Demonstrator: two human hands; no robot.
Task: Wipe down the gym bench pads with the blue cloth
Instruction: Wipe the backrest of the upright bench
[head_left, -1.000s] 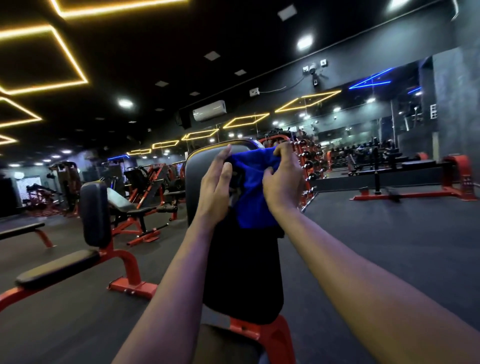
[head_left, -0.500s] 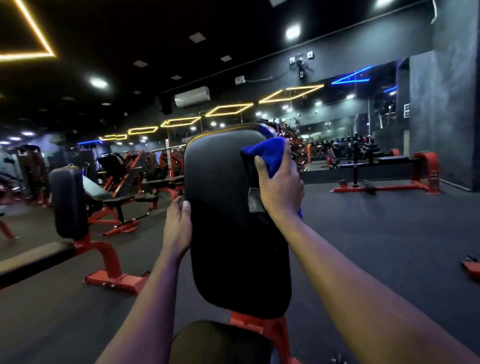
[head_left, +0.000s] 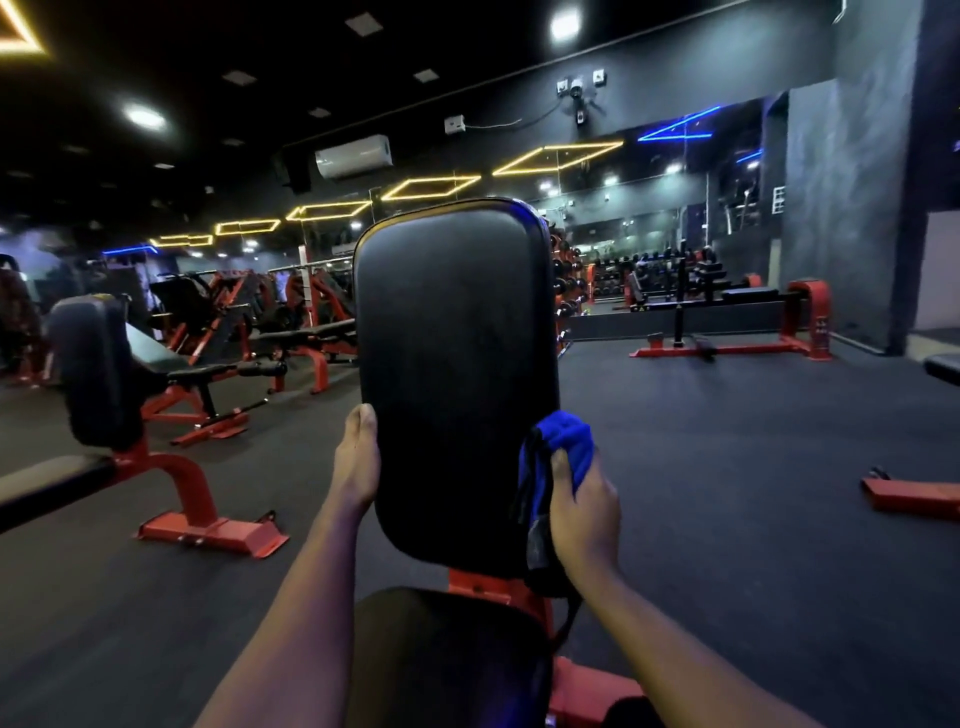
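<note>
1. The upright back pad (head_left: 457, 374) is a tall rectangle with rounded corners, covered in smooth black vinyl that carries a dull sheen. It stands on a red painted steel frame (head_left: 493, 584).
2. The blue cloth (head_left: 563, 447) looks soft and nappy. It is bunched against the right edge of the back pad, low down, and a darker fold hangs below the fist.
3. The right hand (head_left: 584, 514) grips the cloth, its thumb curled over the bunch, and holds it against that right edge.
4. The left hand (head_left: 358, 462) lies flat along the pad's left edge at about the same height. Its fingers are straight and together and hold nothing.
5. The seat pad (head_left: 447, 654) has the same black covering and sits just below the back pad, at the near end of the bench.
6. A small pale tag (head_left: 537, 535) shows on the hanging fold, too blurred to read.
7. To the left stands a neighbouring bench (head_left: 93, 374) with black pads on red tubing, on a dark matte floor (head_left: 727, 467).
</note>
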